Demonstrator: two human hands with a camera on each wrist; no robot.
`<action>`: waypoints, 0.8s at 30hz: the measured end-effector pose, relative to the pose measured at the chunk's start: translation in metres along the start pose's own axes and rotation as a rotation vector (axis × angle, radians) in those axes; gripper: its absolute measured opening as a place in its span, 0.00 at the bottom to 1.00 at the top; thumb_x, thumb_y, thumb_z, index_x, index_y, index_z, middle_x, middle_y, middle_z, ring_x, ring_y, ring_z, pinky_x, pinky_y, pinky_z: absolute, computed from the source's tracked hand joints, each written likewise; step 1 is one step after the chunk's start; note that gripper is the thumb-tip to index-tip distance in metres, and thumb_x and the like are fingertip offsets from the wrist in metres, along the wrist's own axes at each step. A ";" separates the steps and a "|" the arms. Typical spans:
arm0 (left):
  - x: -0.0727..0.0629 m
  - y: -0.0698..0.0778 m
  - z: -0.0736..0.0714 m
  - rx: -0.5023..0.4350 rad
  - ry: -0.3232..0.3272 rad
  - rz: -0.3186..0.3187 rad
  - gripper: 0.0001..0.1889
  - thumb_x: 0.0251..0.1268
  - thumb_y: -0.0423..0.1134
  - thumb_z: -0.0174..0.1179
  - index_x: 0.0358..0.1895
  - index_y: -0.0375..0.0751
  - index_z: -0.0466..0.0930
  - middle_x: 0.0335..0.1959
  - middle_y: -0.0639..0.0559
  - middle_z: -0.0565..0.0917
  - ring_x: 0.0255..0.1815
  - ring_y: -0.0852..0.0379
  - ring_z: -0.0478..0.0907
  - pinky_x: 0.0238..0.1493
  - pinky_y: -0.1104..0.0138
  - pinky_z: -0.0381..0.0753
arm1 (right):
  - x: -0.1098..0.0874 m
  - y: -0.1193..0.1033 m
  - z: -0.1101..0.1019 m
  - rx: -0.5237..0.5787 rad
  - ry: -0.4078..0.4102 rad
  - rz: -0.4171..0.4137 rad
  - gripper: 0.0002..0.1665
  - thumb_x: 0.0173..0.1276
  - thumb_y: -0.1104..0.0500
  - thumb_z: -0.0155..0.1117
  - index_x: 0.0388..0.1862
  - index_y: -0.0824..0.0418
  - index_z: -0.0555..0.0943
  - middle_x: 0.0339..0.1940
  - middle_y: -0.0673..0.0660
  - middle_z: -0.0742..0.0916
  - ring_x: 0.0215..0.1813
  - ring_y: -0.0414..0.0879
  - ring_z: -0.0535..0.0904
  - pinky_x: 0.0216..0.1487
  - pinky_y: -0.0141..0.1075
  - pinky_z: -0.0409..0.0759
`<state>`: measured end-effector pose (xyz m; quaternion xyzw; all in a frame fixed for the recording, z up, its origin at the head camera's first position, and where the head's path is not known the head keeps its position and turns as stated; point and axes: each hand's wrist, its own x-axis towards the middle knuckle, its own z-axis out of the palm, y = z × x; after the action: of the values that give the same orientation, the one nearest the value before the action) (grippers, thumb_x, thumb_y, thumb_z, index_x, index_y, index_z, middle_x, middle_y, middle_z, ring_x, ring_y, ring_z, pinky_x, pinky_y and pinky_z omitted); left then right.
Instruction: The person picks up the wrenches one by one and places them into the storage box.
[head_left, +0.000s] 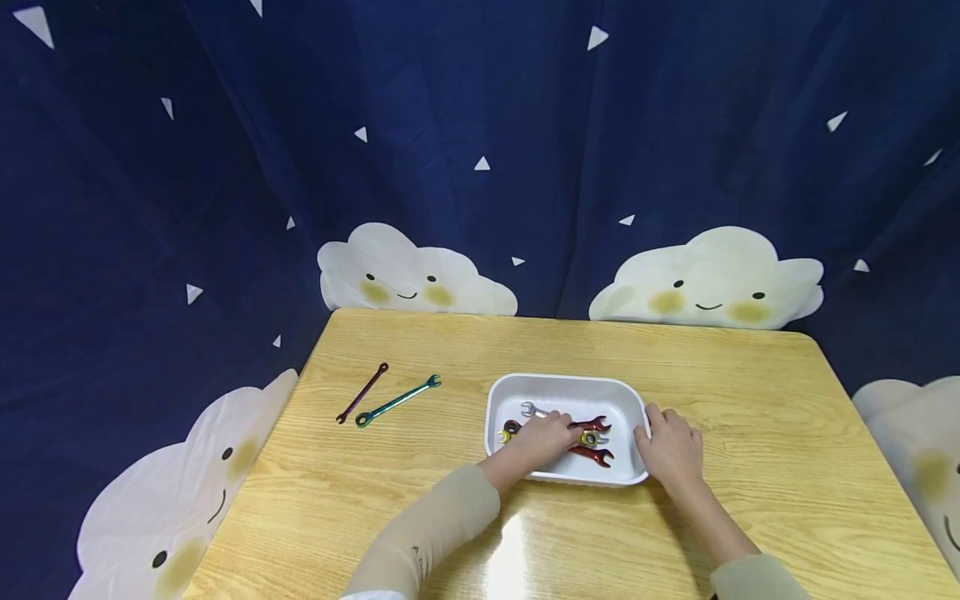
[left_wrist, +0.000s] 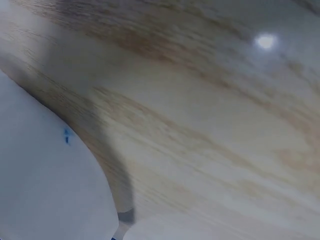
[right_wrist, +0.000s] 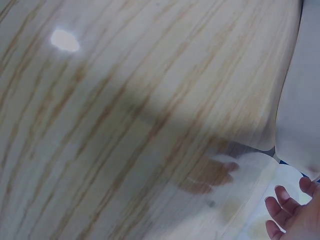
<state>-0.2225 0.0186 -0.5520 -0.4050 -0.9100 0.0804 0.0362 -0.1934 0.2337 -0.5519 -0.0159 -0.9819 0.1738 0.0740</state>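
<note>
A white tub (head_left: 577, 388) stands on the wooden table, holding several wrenches. Among them are a silver wrench (head_left: 532, 409), red wrenches (head_left: 598, 457) and a yellow one (head_left: 502, 436). My left hand (head_left: 542, 440) reaches into the tub with its fingers bent down over the wrenches and hides their middles. Whether it holds one I cannot tell. At the tub's right end, my right hand (head_left: 672, 448) pinches the rim with thumb and forefinger. In the right wrist view its other fingers (right_wrist: 279, 216) spread loosely away from the tub's wall (right_wrist: 300, 90).
Left of the tub, a purple wrench (head_left: 363, 392) and a teal wrench (head_left: 399, 401) lie apart on the table (head_left: 750, 400). A dark blue curtain (head_left: 525, 100) with clouds and triangles hangs behind the table's far edge.
</note>
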 end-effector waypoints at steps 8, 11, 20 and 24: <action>0.003 -0.001 0.002 0.067 0.019 0.063 0.10 0.65 0.41 0.51 0.45 0.56 0.78 0.34 0.57 0.77 0.31 0.61 0.74 0.26 0.71 0.75 | 0.000 0.001 0.000 -0.003 -0.009 0.000 0.16 0.63 0.54 0.49 0.45 0.63 0.70 0.38 0.68 0.77 0.43 0.66 0.73 0.45 0.60 0.62; 0.003 -0.002 0.003 0.100 0.029 0.085 0.09 0.66 0.42 0.50 0.45 0.55 0.77 0.34 0.57 0.77 0.30 0.62 0.74 0.27 0.71 0.74 | 0.000 0.001 0.000 -0.003 -0.016 0.004 0.17 0.63 0.54 0.49 0.46 0.63 0.70 0.39 0.68 0.77 0.44 0.66 0.72 0.46 0.60 0.62; 0.006 -0.005 0.006 0.149 0.058 0.124 0.10 0.67 0.44 0.47 0.47 0.54 0.76 0.33 0.60 0.79 0.32 0.63 0.77 0.32 0.71 0.72 | 0.000 0.000 -0.001 -0.001 -0.016 0.005 0.17 0.63 0.54 0.49 0.47 0.63 0.69 0.40 0.69 0.77 0.44 0.66 0.72 0.46 0.61 0.61; 0.006 -0.007 0.007 0.127 0.053 0.126 0.13 0.68 0.50 0.46 0.49 0.54 0.76 0.34 0.60 0.79 0.34 0.62 0.77 0.34 0.70 0.72 | 0.000 0.000 -0.001 -0.002 -0.011 0.004 0.16 0.63 0.54 0.49 0.45 0.63 0.70 0.39 0.69 0.77 0.43 0.66 0.73 0.45 0.60 0.62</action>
<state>-0.2324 0.0179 -0.5578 -0.4604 -0.8745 0.1295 0.0807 -0.1930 0.2340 -0.5512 -0.0169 -0.9824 0.1731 0.0684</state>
